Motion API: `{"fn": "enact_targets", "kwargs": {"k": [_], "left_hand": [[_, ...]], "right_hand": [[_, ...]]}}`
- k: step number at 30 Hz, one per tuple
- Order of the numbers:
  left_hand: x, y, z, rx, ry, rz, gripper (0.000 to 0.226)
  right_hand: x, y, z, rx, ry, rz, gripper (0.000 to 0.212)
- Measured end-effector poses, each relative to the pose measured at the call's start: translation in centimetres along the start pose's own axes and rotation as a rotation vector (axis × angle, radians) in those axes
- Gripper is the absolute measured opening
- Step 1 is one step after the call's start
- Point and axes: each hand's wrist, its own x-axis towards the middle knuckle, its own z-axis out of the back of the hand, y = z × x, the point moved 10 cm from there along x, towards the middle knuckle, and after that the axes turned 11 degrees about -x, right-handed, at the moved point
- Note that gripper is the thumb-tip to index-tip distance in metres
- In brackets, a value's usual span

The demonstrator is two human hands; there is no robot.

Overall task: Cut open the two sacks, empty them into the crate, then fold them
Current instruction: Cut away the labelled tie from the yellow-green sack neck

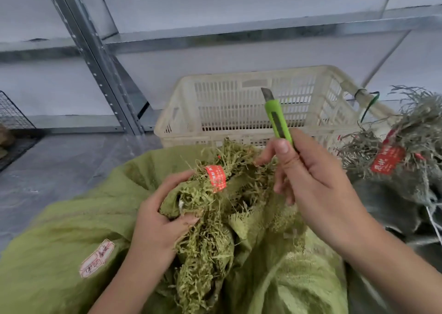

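Observation:
A green woven sack (71,222) fills the foreground, its frayed neck bunched and bound with a red printed tape (216,177). My left hand (165,215) grips the bunched neck just below the tape. My right hand (308,182) holds a green utility knife (277,118) upright above the neck, blade out and pointing up. A second, grey-green sack (404,189) lies at the right, its frayed neck carrying a red tag (387,159). Behind both stands a cream slotted plastic crate (239,108), and nothing shows inside it.
A metal shelving upright (100,57) slants down to the grey floor left of the crate. A black wire rack (14,117) sits at the far left edge. A pale tube with a green cord (368,100) leans by the crate's right corner.

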Motion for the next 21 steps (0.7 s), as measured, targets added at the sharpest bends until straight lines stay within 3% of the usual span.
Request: {"fn": "enact_targets", "kwargs": {"k": [2,4,6,12,14,17,21], "left_hand": [[-0.4,-1.2,-0.1,0.003,0.030,-0.096,0.084],[-1.1,-4.0,-1.4,0.065,0.148,-0.298,0.043],[-1.7,-5.6,-2.1,0.151,0.169,-0.445,0.052],[-1.7,-4.6,-2.6,-0.010,0.147,-0.361,0.083],[-1.8,-4.7,-2.5,0.024,0.125,-0.397,0.065],[-1.8,-4.5,-2.2,-0.130,0.027,-0.279,0.033],[-2.5,-3.3,-0.9,-0.247,-0.290,-0.065,0.040]], "right_hand": [[-0.3,0.0,-0.1,0.041,0.052,0.027,0.028],[-0.8,0.5,-0.8,0.147,0.098,0.037,0.029],[-1.0,0.8,-1.7,0.205,0.131,0.036,0.029],[-1.5,-0.2,-2.8,0.253,0.229,-0.043,0.037],[-1.0,-0.3,-1.8,0.229,0.220,-0.045,0.044],[0.0,0.5,1.0,0.181,0.178,0.035,0.038],[-0.5,1.3,1.6,-0.134,0.303,0.113,0.040]]}}
